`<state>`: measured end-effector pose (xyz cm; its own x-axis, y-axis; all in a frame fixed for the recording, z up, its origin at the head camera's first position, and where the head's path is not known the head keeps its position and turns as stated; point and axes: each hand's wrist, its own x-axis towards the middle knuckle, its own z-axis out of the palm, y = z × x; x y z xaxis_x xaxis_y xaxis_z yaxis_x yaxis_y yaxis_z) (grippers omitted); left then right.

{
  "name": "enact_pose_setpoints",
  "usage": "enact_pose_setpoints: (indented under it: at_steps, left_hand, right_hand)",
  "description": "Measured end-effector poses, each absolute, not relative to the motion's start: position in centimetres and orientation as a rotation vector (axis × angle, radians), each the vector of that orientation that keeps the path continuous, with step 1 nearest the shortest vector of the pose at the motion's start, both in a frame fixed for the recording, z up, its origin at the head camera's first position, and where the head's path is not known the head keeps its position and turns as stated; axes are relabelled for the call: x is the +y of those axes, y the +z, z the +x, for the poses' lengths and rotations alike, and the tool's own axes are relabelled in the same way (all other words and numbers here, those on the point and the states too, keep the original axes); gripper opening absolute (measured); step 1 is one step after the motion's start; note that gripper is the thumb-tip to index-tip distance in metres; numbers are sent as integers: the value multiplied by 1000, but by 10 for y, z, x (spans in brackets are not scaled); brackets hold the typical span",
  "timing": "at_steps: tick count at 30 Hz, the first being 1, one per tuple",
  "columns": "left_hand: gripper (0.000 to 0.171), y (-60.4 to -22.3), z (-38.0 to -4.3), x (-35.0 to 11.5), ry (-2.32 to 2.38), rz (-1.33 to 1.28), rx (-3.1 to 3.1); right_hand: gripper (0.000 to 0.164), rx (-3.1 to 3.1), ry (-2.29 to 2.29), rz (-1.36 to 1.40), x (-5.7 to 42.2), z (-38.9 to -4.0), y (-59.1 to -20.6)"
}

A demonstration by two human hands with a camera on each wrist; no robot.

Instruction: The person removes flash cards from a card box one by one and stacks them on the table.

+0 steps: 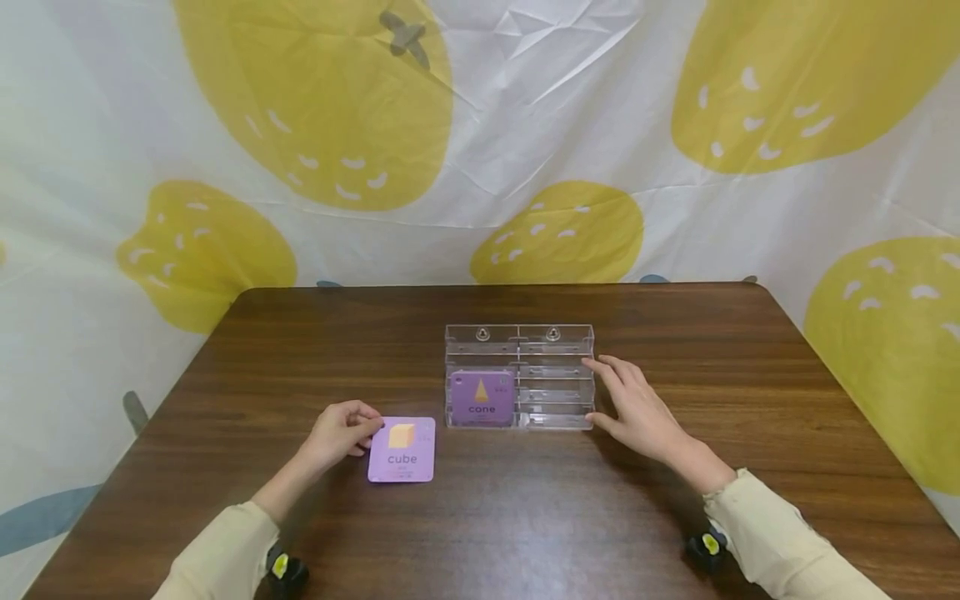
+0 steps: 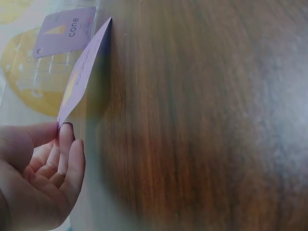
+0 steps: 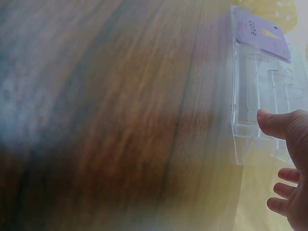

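My left hand (image 1: 339,433) pinches a purple card (image 1: 402,467) by its upper left corner, between thumb and fingers. The card carries a picture of a yellow cube and the word "cube". In the left wrist view the card (image 2: 82,77) is tilted, its far corner close over the table. A clear plastic rack (image 1: 557,395) with two columns of stepped pockets stands ahead. A purple "cone" card (image 1: 482,408) sits in its lower left pocket. Beside the rack's right side is my right hand (image 1: 637,408), fingers spread and loosely extended, thumb tip right at the lower front corner.
The brown wooden table (image 1: 510,525) extends around the rack on all sides. Behind it hangs a white cloth (image 1: 420,250) printed with yellow fruit. Dark wrist devices (image 1: 287,573) sit under both sleeves.
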<state>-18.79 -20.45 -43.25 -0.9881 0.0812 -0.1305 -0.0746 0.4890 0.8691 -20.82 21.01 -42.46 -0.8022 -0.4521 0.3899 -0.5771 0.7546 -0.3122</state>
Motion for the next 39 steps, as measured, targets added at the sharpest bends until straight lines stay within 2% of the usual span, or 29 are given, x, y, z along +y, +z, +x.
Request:
enact_pose_setpoints:
  at_steps: [21,39]
  left_hand:
    - [8,-436,-185,-205,1036,113,2954]
    - [6,-434,-183,-199,862,95,3032]
  right_hand:
    - [76,-2671,603,804,209,-208,-425]
    - [76,-2678,615,795,209,-207,-424]
